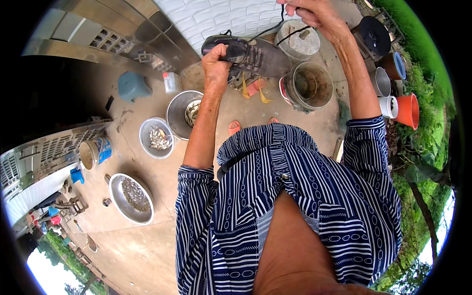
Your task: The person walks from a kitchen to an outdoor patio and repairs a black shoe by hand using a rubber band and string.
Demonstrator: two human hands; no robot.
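A dark grey lace-up shoe [268,58] is held up in front of me, its toe toward the right. My left hand [215,69] is closed around the heel end near the collar. A black shoelace [282,20] runs loose from the shoe up to the right. At the top edge my right hand [314,15] pinches this lace between its fingers; part of the hand is cut off by the frame. The lace hangs in a loop between the shoe and my right hand.
A large bucket [320,101] stands below the shoe's toe, by a round stone block [299,46]. To the left are a metal pot [173,110] and basins [142,140] [114,194] with small fish, and a blue stool [132,87]. Plants and an orange bucket [407,112] line the right.
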